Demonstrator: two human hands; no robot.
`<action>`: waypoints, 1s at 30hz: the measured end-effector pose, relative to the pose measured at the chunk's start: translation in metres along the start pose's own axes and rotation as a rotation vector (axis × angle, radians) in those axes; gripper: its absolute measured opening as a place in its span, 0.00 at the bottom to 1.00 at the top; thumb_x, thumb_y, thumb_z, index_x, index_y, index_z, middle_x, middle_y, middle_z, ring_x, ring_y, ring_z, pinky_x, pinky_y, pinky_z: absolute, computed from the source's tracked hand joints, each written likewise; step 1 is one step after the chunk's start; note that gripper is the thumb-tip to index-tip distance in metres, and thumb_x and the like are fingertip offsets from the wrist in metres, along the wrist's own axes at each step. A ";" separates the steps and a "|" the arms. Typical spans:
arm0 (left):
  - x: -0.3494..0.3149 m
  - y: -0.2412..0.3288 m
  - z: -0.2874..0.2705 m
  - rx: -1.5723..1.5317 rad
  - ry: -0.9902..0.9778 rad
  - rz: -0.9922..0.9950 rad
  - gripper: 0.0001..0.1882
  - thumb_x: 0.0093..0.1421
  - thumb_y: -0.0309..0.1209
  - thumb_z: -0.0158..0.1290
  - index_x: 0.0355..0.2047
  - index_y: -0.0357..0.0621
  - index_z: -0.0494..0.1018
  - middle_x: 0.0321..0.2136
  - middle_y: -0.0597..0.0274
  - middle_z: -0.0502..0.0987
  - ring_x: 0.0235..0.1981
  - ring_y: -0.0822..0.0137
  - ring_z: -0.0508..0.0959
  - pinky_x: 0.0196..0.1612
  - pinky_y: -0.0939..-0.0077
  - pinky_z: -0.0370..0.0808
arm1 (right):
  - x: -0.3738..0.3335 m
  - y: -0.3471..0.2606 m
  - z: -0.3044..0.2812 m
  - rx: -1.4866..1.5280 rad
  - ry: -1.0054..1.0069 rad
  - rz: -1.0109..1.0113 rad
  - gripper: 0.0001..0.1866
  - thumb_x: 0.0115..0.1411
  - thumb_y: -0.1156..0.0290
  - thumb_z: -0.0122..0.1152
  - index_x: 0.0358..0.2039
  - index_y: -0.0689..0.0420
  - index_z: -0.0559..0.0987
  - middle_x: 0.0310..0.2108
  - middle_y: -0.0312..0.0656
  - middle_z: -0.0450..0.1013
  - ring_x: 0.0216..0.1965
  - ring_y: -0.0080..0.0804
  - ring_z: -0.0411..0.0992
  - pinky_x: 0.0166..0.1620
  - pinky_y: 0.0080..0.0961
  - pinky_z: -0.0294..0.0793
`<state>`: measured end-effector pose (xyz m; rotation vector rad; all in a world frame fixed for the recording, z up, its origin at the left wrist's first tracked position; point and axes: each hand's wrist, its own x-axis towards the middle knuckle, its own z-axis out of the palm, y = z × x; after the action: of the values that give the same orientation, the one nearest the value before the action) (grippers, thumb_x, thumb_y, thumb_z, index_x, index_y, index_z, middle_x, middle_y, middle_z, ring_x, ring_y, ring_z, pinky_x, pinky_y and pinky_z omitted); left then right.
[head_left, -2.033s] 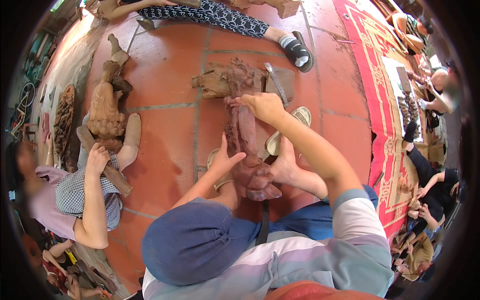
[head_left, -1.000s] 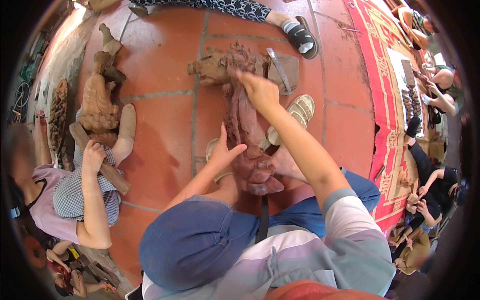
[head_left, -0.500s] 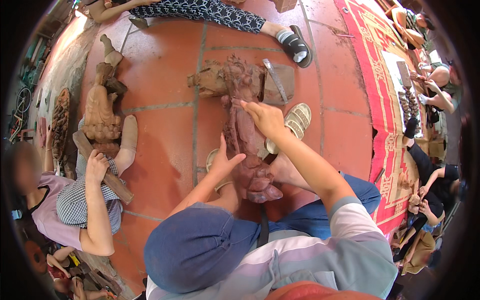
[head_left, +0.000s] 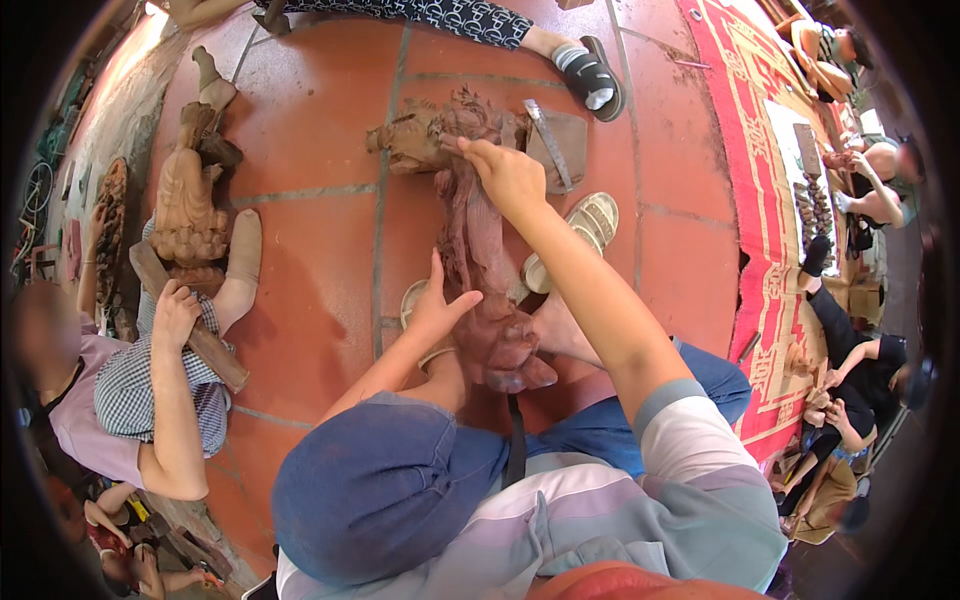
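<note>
A reddish-brown carved wooden statue [head_left: 478, 235] leans back in front of me, its lotus-like base [head_left: 505, 352] between my feet and its head end against rough wood blocks [head_left: 408, 140]. My left hand [head_left: 437, 308] is at the statue's lower left side, thumb and fingers spread apart, the thumb over the carving. Near the statue's head, my right hand [head_left: 505, 178] has its fingertips pressed together on the carving. Whatever those fingers may pinch is too small to make out.
A metal strip [head_left: 548, 145] lies on a wood block [head_left: 567, 150] beyond the statue. At left a person holds a piece of wood [head_left: 190, 318] beside a seated wooden figure [head_left: 188, 200]. Another person's sandalled foot [head_left: 590, 82] is ahead. A red patterned mat [head_left: 745, 200] runs along the right.
My right hand has slid farther up the statue, from its middle toward the head. The left hand stays at the lower side. The whole view has shifted slightly.
</note>
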<state>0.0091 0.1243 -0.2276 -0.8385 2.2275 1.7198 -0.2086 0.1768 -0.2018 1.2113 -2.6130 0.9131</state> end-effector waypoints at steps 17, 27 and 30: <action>-0.003 -0.004 0.000 0.008 -0.003 0.034 0.57 0.54 0.49 0.59 0.66 0.31 0.33 0.62 0.30 0.52 0.64 0.46 0.56 0.63 0.66 0.55 | -0.053 -0.001 -0.015 0.053 -0.128 -0.011 0.11 0.62 0.57 0.51 0.38 0.43 0.80 0.26 0.42 0.76 0.27 0.41 0.76 0.27 0.36 0.72; 0.000 -0.016 -0.004 -0.072 0.000 0.098 0.57 0.52 0.47 0.61 0.66 0.35 0.33 0.61 0.33 0.56 0.62 0.49 0.60 0.62 0.67 0.57 | -0.033 -0.009 0.000 0.067 0.032 -0.029 0.10 0.62 0.58 0.51 0.34 0.44 0.80 0.22 0.42 0.75 0.25 0.42 0.75 0.26 0.38 0.72; -0.001 -0.017 0.001 -0.041 0.029 0.100 0.58 0.51 0.47 0.62 0.66 0.35 0.34 0.61 0.34 0.56 0.62 0.49 0.60 0.62 0.68 0.58 | -0.033 -0.009 -0.015 0.030 -0.101 -0.023 0.11 0.62 0.57 0.51 0.33 0.44 0.81 0.23 0.42 0.75 0.26 0.42 0.75 0.27 0.39 0.73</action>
<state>0.0191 0.1225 -0.2409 -0.7773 2.2967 1.8145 -0.1825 0.2025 -0.1968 1.3255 -2.6661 0.9135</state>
